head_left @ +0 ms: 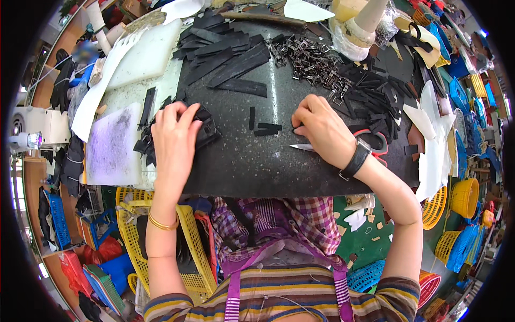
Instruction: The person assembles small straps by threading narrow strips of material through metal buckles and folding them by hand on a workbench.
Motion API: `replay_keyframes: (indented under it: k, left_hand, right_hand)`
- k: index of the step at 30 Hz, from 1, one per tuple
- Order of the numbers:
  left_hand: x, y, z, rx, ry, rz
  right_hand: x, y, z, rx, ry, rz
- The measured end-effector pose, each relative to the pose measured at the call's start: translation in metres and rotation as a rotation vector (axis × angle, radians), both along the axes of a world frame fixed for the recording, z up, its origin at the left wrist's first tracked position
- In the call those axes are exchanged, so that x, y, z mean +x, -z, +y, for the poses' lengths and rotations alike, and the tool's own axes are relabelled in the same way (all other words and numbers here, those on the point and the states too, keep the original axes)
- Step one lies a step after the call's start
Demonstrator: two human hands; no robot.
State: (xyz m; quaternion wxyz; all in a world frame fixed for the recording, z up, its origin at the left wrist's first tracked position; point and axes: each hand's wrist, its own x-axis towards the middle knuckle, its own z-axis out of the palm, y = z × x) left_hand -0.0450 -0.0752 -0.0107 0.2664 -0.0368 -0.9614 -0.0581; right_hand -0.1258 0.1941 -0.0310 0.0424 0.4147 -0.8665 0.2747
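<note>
A wide black desk [300, 166] fills the middle of the view, its near edge curving just above the person's striped and checked clothing. At its left end lies a white cutting board [112, 145] stained purple-grey, and a larger white board [147, 53] sits beyond it. Long black strips [230, 59] lie fanned across the far part of the desk, most of them running from lower left to upper right. To their right is a heap of dark metal buckles [314, 61], and beside that a scatter of short black strap pieces [375, 94].

The left hand [176, 137] rests palm down on a bundle of black strap pieces [206, 129] at the desk's left part; its fingers are spread and curled over the bundle, pressing on it, and a gold bangle [161, 222] sits on the forearm. The right hand [322, 129] lies right of centre, wearing a black wristwatch [357, 158]. Its fingers are bent close together with the tips on the desk; whether they pinch anything cannot be told. Under this hand lie scissors with red handles [378, 142], the blade tip pointing left, long axis roughly along the desk's near edge. Between the hands lie three small black strips [265, 129]: one upright, two lying across.
</note>
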Motion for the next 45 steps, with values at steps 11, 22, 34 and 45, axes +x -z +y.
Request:
replay_keyframes:
  k: [11,22,34,45]
  left_hand:
    - [-0.100,0.028,0.120,-0.123,0.918,-0.096]
    - [-0.058,0.005,0.105,0.580,0.541,-0.155]
    - [0.001,-0.006,0.095,1.094,0.365,-0.351]
    - [0.006,0.004,0.085,1.792,0.354,-0.650]
  right_hand:
    - [0.048,-0.035,0.033,0.000,0.078,0.041]
    - [0.034,-0.035,0.039,-0.540,0.329,-0.652]
    - [0.055,-0.057,0.008,-0.447,0.040,-0.443]
    - [0.051,-0.039,0.004,-0.358,0.056,-0.324]
